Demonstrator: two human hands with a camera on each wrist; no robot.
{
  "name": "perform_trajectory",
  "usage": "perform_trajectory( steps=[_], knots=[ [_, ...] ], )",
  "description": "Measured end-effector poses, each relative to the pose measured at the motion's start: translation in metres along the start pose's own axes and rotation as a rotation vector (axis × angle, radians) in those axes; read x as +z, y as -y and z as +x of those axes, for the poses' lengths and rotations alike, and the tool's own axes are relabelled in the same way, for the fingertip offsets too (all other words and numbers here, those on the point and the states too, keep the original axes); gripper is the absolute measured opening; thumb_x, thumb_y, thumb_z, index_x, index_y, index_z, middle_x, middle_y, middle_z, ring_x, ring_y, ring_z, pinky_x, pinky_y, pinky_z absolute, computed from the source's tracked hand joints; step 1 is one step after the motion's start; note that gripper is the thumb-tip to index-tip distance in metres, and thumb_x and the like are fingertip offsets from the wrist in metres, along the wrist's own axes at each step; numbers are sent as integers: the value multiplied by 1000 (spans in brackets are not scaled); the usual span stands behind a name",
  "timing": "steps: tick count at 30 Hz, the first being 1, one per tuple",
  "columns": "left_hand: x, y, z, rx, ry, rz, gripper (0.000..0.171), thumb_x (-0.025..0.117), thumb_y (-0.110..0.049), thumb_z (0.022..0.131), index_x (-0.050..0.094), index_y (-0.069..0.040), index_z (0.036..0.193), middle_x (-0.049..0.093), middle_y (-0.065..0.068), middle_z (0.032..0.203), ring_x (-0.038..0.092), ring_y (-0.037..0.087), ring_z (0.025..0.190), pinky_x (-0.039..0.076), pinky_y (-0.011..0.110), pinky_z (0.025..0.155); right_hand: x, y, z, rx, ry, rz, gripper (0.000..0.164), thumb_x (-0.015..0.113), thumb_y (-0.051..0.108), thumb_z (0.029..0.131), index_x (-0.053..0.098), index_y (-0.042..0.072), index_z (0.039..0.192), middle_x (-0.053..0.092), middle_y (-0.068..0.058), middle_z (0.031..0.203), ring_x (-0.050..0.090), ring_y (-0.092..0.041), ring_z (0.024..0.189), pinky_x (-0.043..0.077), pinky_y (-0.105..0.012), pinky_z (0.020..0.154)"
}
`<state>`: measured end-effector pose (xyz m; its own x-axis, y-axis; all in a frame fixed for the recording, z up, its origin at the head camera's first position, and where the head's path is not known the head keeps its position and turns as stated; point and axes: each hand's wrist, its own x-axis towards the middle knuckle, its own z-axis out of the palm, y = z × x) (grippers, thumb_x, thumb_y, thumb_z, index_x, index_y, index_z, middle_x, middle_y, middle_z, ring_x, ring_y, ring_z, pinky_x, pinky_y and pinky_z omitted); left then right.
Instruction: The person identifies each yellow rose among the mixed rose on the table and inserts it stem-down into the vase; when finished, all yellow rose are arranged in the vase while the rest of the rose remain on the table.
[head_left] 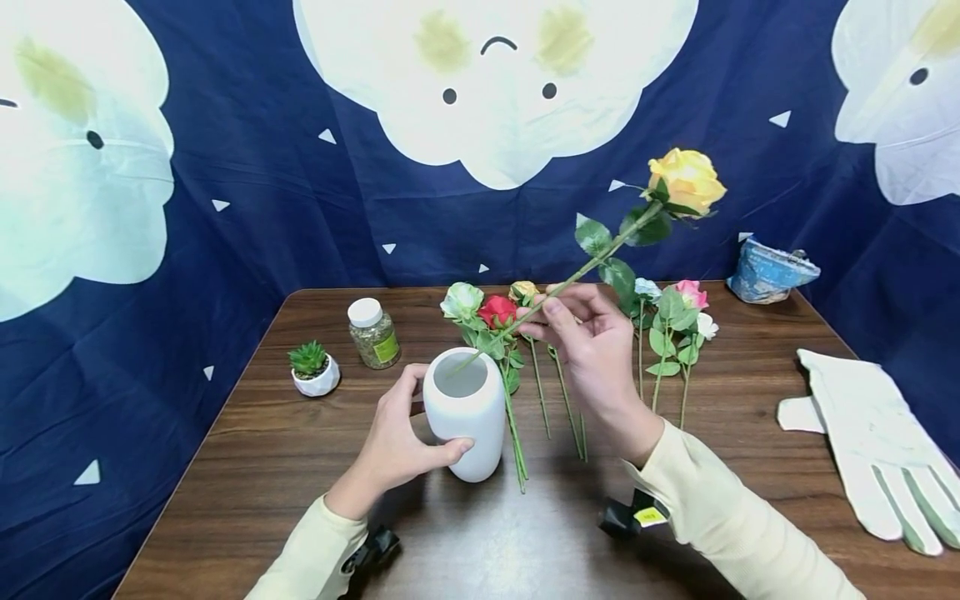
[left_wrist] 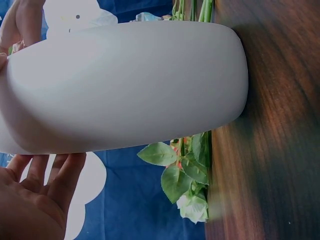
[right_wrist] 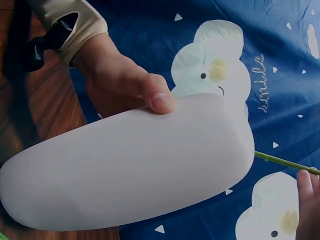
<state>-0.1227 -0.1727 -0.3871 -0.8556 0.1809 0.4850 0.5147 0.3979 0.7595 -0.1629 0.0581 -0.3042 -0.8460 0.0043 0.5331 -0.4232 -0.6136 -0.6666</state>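
My left hand (head_left: 401,437) holds a white vase (head_left: 468,425) by its side, thumb across the front and fingers behind. The vase stands on the wooden table. My right hand (head_left: 592,346) pinches the green stem of a yellow rose (head_left: 686,182) between thumb and fingers. The stem slants down to the left, its lower end inside the vase mouth; the bloom is up at the right. In the right wrist view the stem (right_wrist: 282,161) enters the vase mouth, and the left thumb (right_wrist: 162,101) presses the vase wall.
Behind the vase lie a pale green rose (head_left: 461,301), a red rose (head_left: 498,311) and other stems. Pink and white flowers (head_left: 690,294) lie right. A potted succulent (head_left: 308,358) and a lidded jar (head_left: 374,335) stand left. White gloves (head_left: 862,442) and a blue pouch (head_left: 770,271) are far right.
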Motion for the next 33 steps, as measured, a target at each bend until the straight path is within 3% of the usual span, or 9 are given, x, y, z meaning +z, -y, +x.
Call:
perform_trajectory(
  steps=[6, 10, 18, 23, 25, 30, 33],
  knots=[
    [1, 1, 0, 5, -4, 2, 73, 92, -19, 63, 57, -6, 126, 69, 4, 114, 67, 13, 100, 61, 38, 80, 8, -2, 3, 15, 18, -112, 32, 53, -18, 94, 69, 10, 93, 72, -1, 88, 73, -14, 80, 63, -33, 76],
    [0, 2, -1, 2, -4, 2, 73, 92, -18, 62, 57, -6, 126, 69, 5, 113, 67, 13, 99, 61, 39, 79, 15, -3, 5, 17, 44, -164, 38, 53, -20, 92, 70, 13, 92, 72, 1, 89, 73, -12, 81, 63, -34, 76],
    [0, 0, 1, 12, -3, 3, 74, 92, -19, 62, 57, -5, 126, 69, 5, 113, 66, 13, 99, 61, 35, 80, 24, -4, 6, -5, 93, -236, 13, 57, -21, 90, 66, -16, 99, 75, 4, 95, 74, -13, 82, 63, -38, 77],
    [0, -1, 1, 19, -7, 4, 74, 92, -19, 62, 57, -5, 125, 69, 5, 113, 66, 12, 99, 61, 34, 79, 29, -6, 7, -11, 127, -270, 16, 58, -21, 90, 58, -28, 104, 76, 5, 95, 75, -12, 82, 63, -40, 77],
    [0, -1, 1, 16, -7, 2, 74, 92, -19, 62, 57, -5, 125, 69, 5, 112, 66, 12, 99, 61, 34, 79, 30, -8, 7, -9, 134, -301, 18, 60, -21, 89, 57, -29, 105, 77, -1, 95, 74, -11, 79, 64, -39, 75],
    [-1, -1, 1, 15, 0, 0, 74, 92, -20, 62, 57, -4, 125, 69, 6, 113, 68, 13, 99, 61, 35, 79, 34, -10, 7, 28, 190, -404, 16, 63, -18, 89, 63, -25, 104, 72, -31, 87, 74, -9, 74, 64, -42, 74],
    [0, -1, 1, 18, 2, -4, 74, 91, -20, 63, 56, -4, 126, 69, 7, 113, 68, 14, 99, 61, 37, 80, 36, -11, 8, 54, 235, -484, 16, 65, -14, 90, 67, -22, 104, 71, -35, 87, 74, -11, 74, 64, -40, 73]
  ],
)
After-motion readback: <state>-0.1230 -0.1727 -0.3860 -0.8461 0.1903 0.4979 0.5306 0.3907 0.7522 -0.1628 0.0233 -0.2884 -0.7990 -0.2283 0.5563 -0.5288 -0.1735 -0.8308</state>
